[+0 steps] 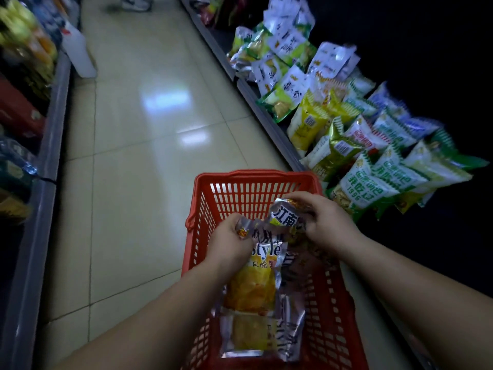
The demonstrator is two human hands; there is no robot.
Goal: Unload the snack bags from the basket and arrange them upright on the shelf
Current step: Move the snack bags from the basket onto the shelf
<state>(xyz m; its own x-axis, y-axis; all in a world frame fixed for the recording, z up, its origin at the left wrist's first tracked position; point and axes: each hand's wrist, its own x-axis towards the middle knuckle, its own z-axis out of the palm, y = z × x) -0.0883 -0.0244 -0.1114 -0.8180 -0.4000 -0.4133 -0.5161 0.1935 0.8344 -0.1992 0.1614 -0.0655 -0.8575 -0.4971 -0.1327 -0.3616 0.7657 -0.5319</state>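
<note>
A red plastic basket [248, 193] stands on the aisle floor at the bottom centre. Inside lie silver-and-yellow snack bags [250, 292], one over another. My left hand [229, 244] grips the top edge of one bag printed "style". My right hand [322, 222] is closed on the crumpled top of a second silver-yellow bag [284, 217], lifted a little above the pile. The low shelf [256, 102] runs along the right, with green, yellow and white snack bags [373, 156] leaning on it.
Cream floor tiles [144, 134] stretch ahead down the aisle. A grey shelf edge [50, 145] with packaged goods lines the left side. A white container [78, 54] stands on the floor at the upper left. A person's shoes [134, 2] show at the far end.
</note>
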